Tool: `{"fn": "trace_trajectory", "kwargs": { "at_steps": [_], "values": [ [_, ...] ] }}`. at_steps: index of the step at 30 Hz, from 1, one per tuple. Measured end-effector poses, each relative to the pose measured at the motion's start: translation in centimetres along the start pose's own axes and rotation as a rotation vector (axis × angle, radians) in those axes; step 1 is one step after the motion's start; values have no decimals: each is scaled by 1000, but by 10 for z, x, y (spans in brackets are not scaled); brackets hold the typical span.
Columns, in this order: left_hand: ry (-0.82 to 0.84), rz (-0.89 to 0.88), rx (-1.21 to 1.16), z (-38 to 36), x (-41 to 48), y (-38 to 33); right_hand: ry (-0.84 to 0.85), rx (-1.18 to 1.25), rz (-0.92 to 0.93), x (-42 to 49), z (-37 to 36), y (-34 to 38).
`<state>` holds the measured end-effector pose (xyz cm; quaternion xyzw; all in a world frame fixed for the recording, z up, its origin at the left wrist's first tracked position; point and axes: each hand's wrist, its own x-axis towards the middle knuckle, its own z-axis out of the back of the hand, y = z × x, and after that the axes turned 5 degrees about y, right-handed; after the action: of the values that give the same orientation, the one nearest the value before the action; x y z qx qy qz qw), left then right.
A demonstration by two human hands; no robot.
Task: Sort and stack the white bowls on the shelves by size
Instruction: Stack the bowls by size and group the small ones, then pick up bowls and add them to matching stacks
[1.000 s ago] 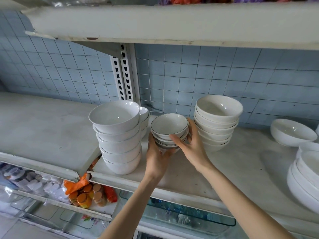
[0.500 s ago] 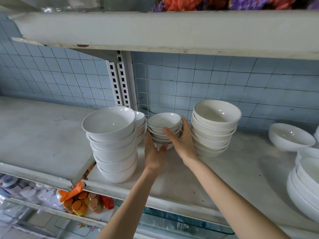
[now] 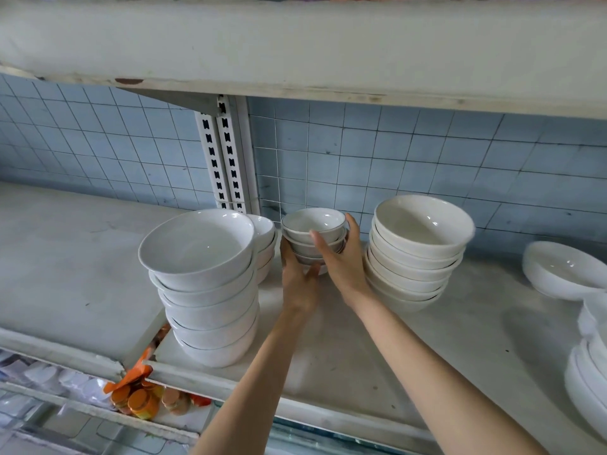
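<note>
The small bowl stack [image 3: 313,221] has moved further back on the shelf [image 3: 394,339], toward the tiled wall. Left hand [image 3: 299,287] and right hand [image 3: 346,267] grip it, fingers [image 3: 352,224] curled round its sides. It is between the tall stack [image 3: 203,277] and the medium stack [image 3: 417,251].

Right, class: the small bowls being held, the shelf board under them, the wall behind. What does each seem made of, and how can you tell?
Small bowls: likely glazed ceramic, melamine possible; glossy white, sharp highlights, thin dark rim line.
Shelf board: matt off-white coating, core unclear; scuffed and speckled.
Wall: glazed pale blue square tiles, dark grout lines.
</note>
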<state>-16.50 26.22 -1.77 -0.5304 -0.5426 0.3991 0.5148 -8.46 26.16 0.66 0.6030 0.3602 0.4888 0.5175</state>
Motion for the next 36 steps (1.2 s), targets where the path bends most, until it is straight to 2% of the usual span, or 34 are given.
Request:
{"fn": "trace_trajectory", "kwargs": {
  "at_steps": [6, 14, 19, 26, 32, 36],
  "values": [
    [-33, 62, 121, -4, 17, 5, -64, -27, 12, 13, -4, -9],
    [-64, -20, 184, -6, 22, -4, -85, -47, 24, 27, -5, -14],
    [-92, -35, 191, -2, 18, -7, -65, -39, -1, 26, -5, -15],
    [-4, -57, 397, 3, -3, -13, 17, -91, -3, 7, -1, -12],
    [152, -82, 742, 22, -52, -14, 209, -347, -33, -28, 16, -5],
    [155, -273, 905, 40, -101, -26, 316, -613, 49, -54, 30, -2]
  ]
}}
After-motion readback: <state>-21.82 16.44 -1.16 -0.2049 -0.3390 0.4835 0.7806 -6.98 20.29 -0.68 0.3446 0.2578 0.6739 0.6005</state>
